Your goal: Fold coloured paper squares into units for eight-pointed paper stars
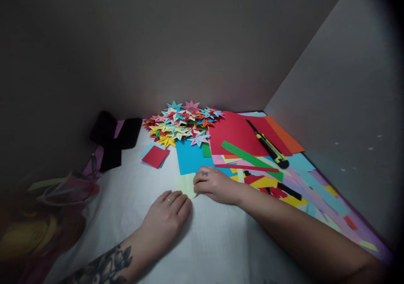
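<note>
A small pale green sheet of paper (185, 184) lies flat on the white cloth, its far edge meeting a larger blue sheet (191, 157). My right hand (217, 184) is closed over its right edge, with the fingers curled and the thumb hidden. At the paper's near edge, my left hand (172, 210) presses down with bent fingers held close together; the thumb is out of sight beneath. Part of the sheet is covered by both hands. Beyond and to the left sits a stack of small squares with a red square (155, 156) on top.
Folded paper stars (179, 124) pile up against the wall. At right, a yellow-and-black box cutter (271, 149) rests on a red sheet (233, 132), near a green strip (243, 155) and coloured scraps. A black object (110, 139) and a blurred pink bag (72, 187) are at left.
</note>
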`<state>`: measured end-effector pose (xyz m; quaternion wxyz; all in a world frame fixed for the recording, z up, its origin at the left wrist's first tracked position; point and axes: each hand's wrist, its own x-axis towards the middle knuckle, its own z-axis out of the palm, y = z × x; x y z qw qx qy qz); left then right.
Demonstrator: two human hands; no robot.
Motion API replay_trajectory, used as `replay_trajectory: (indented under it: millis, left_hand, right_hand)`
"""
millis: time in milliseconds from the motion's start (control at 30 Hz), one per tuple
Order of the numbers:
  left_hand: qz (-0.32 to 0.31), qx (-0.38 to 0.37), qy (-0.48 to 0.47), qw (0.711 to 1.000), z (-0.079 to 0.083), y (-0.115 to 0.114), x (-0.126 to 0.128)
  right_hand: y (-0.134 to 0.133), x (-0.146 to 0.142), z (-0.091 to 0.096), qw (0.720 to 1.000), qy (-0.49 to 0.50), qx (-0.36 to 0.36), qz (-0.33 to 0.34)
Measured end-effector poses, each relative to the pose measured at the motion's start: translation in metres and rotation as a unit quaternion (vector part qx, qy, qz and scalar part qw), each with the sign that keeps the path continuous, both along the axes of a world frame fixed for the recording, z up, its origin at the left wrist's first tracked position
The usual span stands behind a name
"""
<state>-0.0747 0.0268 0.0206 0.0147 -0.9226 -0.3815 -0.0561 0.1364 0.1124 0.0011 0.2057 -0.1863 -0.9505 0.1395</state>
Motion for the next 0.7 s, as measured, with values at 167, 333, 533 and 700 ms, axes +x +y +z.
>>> replay_trajectory:
  millis: [167,333,533,700]
  left_hand:
    - [0.019,0.013,0.0,1.0,0.001,-0.002,0.001]
    - [0.057,0.021,-0.006,0.998,0.0,-0.002,0.0]
    - [0.045,-0.002,0.021,0.999,0.002,-0.004,-0.003]
    - [0.041,-0.029,0.008,0.999,0.005,-0.005,-0.004]
  right_hand:
    - [-0.003,-0.004,-0.001,0.999,-0.006,0.03,0.011]
    - [-0.005,-0.008,-0.004,0.996,-0.002,0.086,-0.015]
    - [-0.009,-0.006,-0.003,0.999,0.008,0.038,-0.027]
    - [-0.011,-0.009,0.004,0.996,0.023,-0.069,-0.052]
